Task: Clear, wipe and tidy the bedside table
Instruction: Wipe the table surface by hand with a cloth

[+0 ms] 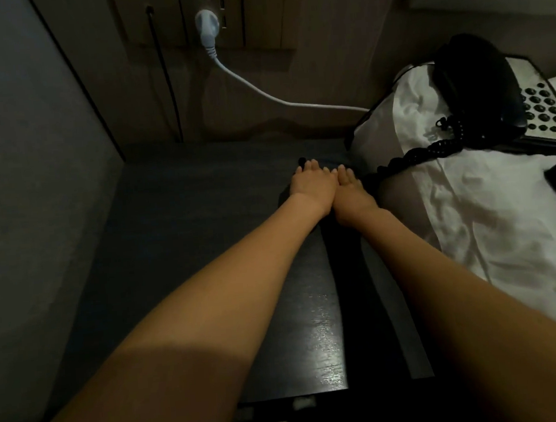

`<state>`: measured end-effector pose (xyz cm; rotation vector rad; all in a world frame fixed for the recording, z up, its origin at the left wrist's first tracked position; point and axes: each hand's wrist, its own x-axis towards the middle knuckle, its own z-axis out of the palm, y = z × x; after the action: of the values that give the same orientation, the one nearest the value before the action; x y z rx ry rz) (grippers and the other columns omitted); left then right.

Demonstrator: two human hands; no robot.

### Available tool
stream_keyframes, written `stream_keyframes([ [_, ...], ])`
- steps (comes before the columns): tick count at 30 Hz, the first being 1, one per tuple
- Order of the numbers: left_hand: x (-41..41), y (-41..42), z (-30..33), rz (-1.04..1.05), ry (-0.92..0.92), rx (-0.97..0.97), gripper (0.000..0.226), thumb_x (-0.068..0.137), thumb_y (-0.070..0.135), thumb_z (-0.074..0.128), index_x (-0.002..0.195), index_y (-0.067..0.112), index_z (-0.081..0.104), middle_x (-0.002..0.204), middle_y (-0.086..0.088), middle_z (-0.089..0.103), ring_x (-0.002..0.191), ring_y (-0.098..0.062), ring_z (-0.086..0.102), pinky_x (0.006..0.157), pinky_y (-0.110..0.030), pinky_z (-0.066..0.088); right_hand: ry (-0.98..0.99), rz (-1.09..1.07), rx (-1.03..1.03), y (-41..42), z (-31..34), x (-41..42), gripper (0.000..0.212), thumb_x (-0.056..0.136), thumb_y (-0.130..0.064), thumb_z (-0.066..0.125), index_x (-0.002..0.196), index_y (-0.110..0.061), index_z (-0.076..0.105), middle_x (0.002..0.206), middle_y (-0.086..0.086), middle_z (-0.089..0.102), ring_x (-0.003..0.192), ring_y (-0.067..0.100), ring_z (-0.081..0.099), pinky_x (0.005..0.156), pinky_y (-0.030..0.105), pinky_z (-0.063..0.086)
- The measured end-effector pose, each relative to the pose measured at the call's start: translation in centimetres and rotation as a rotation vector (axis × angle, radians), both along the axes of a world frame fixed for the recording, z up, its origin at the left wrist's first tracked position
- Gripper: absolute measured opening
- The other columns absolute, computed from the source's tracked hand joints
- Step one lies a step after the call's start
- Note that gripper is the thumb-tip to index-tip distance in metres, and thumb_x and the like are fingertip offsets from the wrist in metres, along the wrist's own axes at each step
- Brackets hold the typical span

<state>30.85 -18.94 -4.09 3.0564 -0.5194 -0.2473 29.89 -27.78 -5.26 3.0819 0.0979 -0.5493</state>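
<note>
The bedside table (176,199) is lying dark and mostly bare. Both hands, left hand (313,188) and right hand (351,193), are pressing flat, fingers extended, on something dark, unidentifiable. The telephone (507,99) is sitting on the bed (489,214), so clearing looks done; tidying remains.

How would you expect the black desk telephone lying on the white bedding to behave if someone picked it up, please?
The black desk telephone looks rigid, so its body should lift in one piece. Its black handset only rests in the cradle and may slip off if tilted. The black coiled cord trails over the white bedding and would probably stretch and drag.
</note>
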Motion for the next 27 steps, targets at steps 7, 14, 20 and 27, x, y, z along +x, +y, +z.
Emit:
stream_keyframes([
  [7, 0.3, 8.2, -0.6, 0.128, -0.030, 0.017, 0.064, 0.097, 0.011, 0.054, 0.152, 0.009, 0.021, 0.159, -0.022, 0.014, 0.146, -0.036, 0.019, 0.114, -0.044, 0.027, -0.023, 0.101, 0.049, 8.0, -0.2, 0.8, 0.079, 0.099, -0.011, 0.046, 0.154, -0.002, -0.010, 0.161, 0.022, -0.015, 0.150, 0.035, -0.012, 0.122, 0.045, 0.003],
  [14, -1.2, 18.0, -1.3, 0.283, -0.009, 0.031, 0.066, 0.098, 0.012, 0.052, 0.154, 0.009, 0.016, 0.162, -0.019, 0.006, 0.148, -0.033, 0.015, 0.114, -0.044, 0.028, -0.032, 0.240, 0.093, 17.7, -0.6, 0.0, 0.079, 0.099, -0.016, 0.045, 0.153, -0.002, -0.011, 0.161, 0.021, -0.014, 0.150, 0.035, -0.011, 0.123, 0.046, 0.001],
  [20, -2.8, 24.3, -1.4, 0.372, -0.012, 0.038, 0.064, 0.099, 0.012, 0.048, 0.154, 0.010, 0.017, 0.161, -0.019, 0.007, 0.148, -0.034, 0.018, 0.113, -0.047, 0.030, -0.019, 0.327, 0.128, 23.9, -0.5, -0.8, 0.084, 0.098, -0.017, 0.051, 0.154, -0.006, -0.011, 0.162, 0.019, -0.013, 0.150, 0.034, -0.012, 0.122, 0.046, 0.000],
  [27, -3.5, 28.9, -1.7, 0.431, -0.024, 0.013, 0.063, 0.100, 0.011, 0.047, 0.155, 0.009, 0.015, 0.162, -0.018, 0.005, 0.150, -0.030, 0.011, 0.118, -0.043, 0.025, -0.028, 0.387, 0.170, 28.4, -0.5, -1.0, 0.082, 0.098, -0.017, 0.050, 0.154, -0.006, -0.009, 0.162, 0.019, -0.012, 0.150, 0.034, -0.011, 0.122, 0.046, 0.000],
])
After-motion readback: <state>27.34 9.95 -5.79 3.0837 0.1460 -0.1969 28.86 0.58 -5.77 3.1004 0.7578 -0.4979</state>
